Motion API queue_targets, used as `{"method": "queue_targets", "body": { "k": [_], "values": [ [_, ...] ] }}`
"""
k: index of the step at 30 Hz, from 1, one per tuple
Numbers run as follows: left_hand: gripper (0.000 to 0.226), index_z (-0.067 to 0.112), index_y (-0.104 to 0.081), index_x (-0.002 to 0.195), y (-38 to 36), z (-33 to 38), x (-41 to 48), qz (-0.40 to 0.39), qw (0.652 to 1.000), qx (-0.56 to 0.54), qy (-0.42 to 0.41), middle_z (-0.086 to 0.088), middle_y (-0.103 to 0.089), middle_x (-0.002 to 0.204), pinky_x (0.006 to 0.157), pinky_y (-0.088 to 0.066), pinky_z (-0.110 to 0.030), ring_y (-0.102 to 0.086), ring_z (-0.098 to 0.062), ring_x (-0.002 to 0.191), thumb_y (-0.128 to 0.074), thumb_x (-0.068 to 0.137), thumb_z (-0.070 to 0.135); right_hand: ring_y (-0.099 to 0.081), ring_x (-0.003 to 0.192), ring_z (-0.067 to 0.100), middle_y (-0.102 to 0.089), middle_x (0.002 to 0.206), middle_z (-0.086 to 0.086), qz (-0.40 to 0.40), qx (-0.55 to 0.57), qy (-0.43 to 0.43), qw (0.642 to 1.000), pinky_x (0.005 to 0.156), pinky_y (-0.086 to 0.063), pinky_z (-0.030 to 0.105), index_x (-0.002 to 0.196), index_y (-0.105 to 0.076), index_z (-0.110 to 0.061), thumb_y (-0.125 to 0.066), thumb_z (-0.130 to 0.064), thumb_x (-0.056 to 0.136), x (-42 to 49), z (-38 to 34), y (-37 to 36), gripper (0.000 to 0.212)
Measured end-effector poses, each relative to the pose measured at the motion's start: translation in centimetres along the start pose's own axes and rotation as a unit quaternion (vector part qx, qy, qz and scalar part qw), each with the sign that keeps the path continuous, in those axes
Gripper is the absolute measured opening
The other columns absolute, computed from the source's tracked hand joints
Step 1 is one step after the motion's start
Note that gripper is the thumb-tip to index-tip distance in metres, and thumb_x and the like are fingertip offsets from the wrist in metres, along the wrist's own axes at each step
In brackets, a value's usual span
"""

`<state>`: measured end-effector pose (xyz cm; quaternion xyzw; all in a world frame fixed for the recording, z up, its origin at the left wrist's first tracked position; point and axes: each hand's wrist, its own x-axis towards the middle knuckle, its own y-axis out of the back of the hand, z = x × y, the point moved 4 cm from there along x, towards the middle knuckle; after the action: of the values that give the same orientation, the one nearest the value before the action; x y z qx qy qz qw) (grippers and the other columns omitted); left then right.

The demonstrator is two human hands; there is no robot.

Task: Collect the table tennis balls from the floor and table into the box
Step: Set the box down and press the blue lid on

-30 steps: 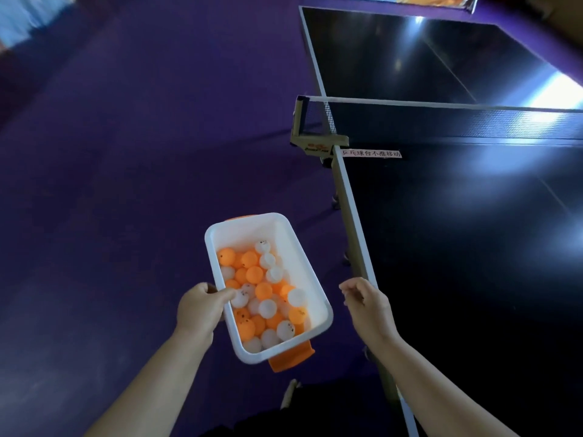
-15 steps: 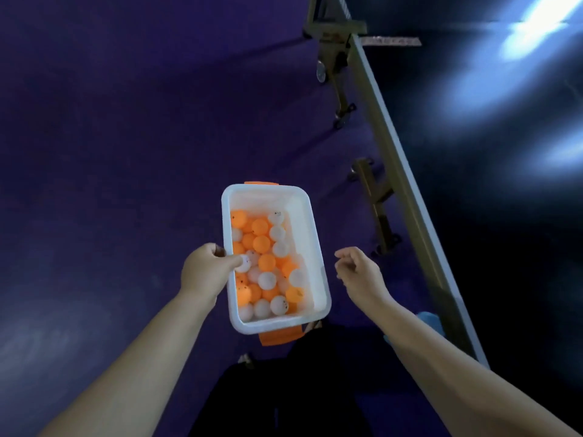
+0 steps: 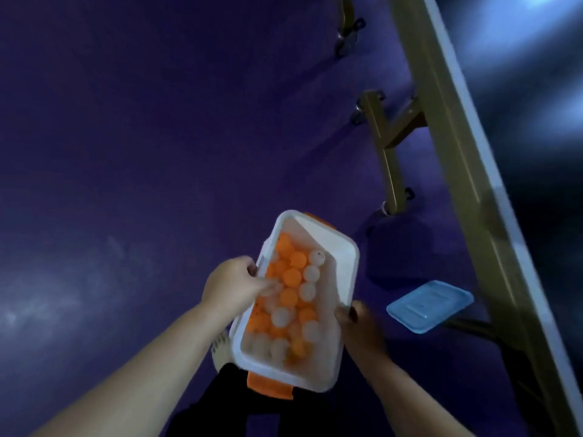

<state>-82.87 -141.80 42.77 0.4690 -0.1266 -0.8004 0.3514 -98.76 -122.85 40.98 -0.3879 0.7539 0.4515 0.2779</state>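
Purple floor [image 3: 157, 152], dark table [image 3: 542, 216] at right, blue lid [image 3: 429, 305] beside white box [image 3: 342, 272]

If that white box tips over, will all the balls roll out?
Probably: the box has no lid on, and the balls are round and loose, so they would likely spill and roll. It seems light, since the left hand and right hand hold it just by its rim.

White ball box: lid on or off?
Off. The white plastic box is open-topped, its orange and white table tennis balls exposed; a pale blue rectangular lid lies apart on the purple floor.
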Motion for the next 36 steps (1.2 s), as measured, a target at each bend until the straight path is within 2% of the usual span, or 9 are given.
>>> {"method": "queue_targets", "body": {
  "k": [3, 6, 12, 16, 20, 23, 28, 33, 36],
  "values": [
    [0.028, 0.019, -0.043, 0.061, -7.1, -1.2, 5.6, 0.004, 0.999, 0.042, -0.026, 0.004, -0.045, 0.059, 0.047, -0.025, -0.029, -0.045, -0.018, 0.058, -0.068, 0.072, 0.027, -0.061, 0.074, 0.018, -0.064, 0.085, 0.005, 0.054, 0.048, -0.046, 0.996, 0.064, -0.048, 0.031, 0.090, -0.058, -0.017, -0.055, -0.029, 0.090, 6.4, 5.3, -0.8, 0.012],
    [0.019, 0.021, -0.052, 0.083, -13.3, -3.2, 11.0, -0.001, 0.998, 0.047, -0.036, 0.006, -0.055, 0.075, 0.055, -0.036, -0.028, -0.055, -0.019, 0.073, -0.066, 0.073, 0.028, -0.063, 0.081, 0.021, -0.066, 0.086, 0.004, 0.107, 0.073, -0.053, 0.990, 0.078, -0.053, 0.044, 0.094, -0.058, -0.021, -0.058, -0.032, 0.089, 12.2, 10.0, -2.1, 0.012],
    [0.034, 0.018, -0.052, 0.111, -21.9, -8.5, 19.5, -0.005, 0.988, 0.140, -0.059, -0.004, -0.065, 0.104, 0.068, -0.041, -0.029, -0.062, -0.028, 0.098, -0.062, 0.080, 0.030, -0.058, 0.083, 0.029, -0.062, 0.083, 0.011, 0.198, 0.177, -0.086, 0.960, 0.080, -0.049, 0.044, 0.079, -0.054, -0.016, -0.062, -0.020, 0.088, 22.8, 16.2, -6.2, 0.013],
    [0.034, 0.011, -0.042, 0.119, -25.9, -11.2, 23.6, 0.027, 0.997, 0.062, -0.043, -0.011, -0.062, 0.111, 0.069, -0.041, -0.032, -0.062, -0.032, 0.099, -0.054, 0.091, 0.026, -0.056, 0.083, 0.027, -0.059, 0.081, 0.011, 0.209, 0.269, -0.115, 0.933, 0.071, -0.041, 0.034, 0.091, -0.058, -0.006, -0.061, -0.014, 0.088, 29.1, 19.0, -10.1, 0.009],
    [0.027, 0.011, -0.045, 0.117, -28.6, -12.2, 28.1, 0.078, 0.994, 0.027, -0.070, -0.009, -0.064, 0.107, 0.073, -0.049, -0.036, -0.062, -0.030, 0.095, -0.049, 0.094, 0.025, -0.059, 0.080, 0.029, -0.063, 0.082, 0.013, 0.197, 0.340, -0.127, 0.911, 0.074, -0.048, 0.041, 0.094, -0.063, -0.001, -0.066, -0.012, 0.083, 34.4, 21.9, -13.6, 0.016],
    [0.027, 0.016, -0.047, 0.120, -30.4, -12.5, 31.0, 0.092, 0.990, 0.007, -0.109, -0.001, -0.061, 0.100, 0.079, -0.053, -0.039, -0.062, -0.024, 0.092, -0.046, 0.096, 0.029, -0.064, 0.087, 0.031, -0.068, 0.090, 0.014, 0.181, 0.362, -0.106, 0.908, 0.085, -0.052, 0.047, 0.094, -0.066, -0.004, -0.070, -0.018, 0.081, 37.7, 23.5, -14.6, 0.019],
    [0.023, 0.020, -0.047, 0.116, -32.5, -12.7, 34.0, 0.099, 0.979, 0.024, -0.178, 0.001, -0.060, 0.093, 0.074, -0.052, -0.038, -0.061, -0.021, 0.086, -0.040, 0.097, 0.030, -0.068, 0.084, 0.027, -0.072, 0.089, 0.010, 0.126, 0.369, -0.028, 0.921, 0.074, -0.056, 0.041, 0.094, -0.067, -0.011, -0.070, -0.021, 0.083, 39.9, 24.0, -14.2, 0.015],
    [0.031, 0.014, -0.045, 0.126, -32.3, -11.5, 34.6, 0.119, 0.961, 0.128, -0.213, -0.010, -0.059, 0.119, 0.085, -0.047, -0.039, -0.056, -0.025, 0.103, -0.041, 0.097, 0.025, -0.065, 0.077, 0.015, -0.069, 0.086, 0.003, 0.087, 0.279, 0.077, 0.953, 0.059, -0.049, 0.022, 0.091, -0.064, -0.015, -0.061, -0.030, 0.090, 39.1, 23.4, -12.7, 0.015],
    [0.047, 0.005, -0.042, 0.135, -33.3, -9.0, 33.0, 0.192, 0.912, 0.243, -0.268, -0.017, -0.040, 0.144, 0.103, -0.035, -0.044, -0.038, -0.034, 0.129, -0.047, 0.090, 0.021, -0.057, 0.065, 0.014, -0.060, 0.066, -0.002, 0.138, 0.170, 0.137, 0.966, 0.058, -0.046, 0.019, 0.069, -0.060, -0.017, -0.063, -0.021, 0.088, 38.1, 24.7, -10.9, 0.020]
  ]
}}
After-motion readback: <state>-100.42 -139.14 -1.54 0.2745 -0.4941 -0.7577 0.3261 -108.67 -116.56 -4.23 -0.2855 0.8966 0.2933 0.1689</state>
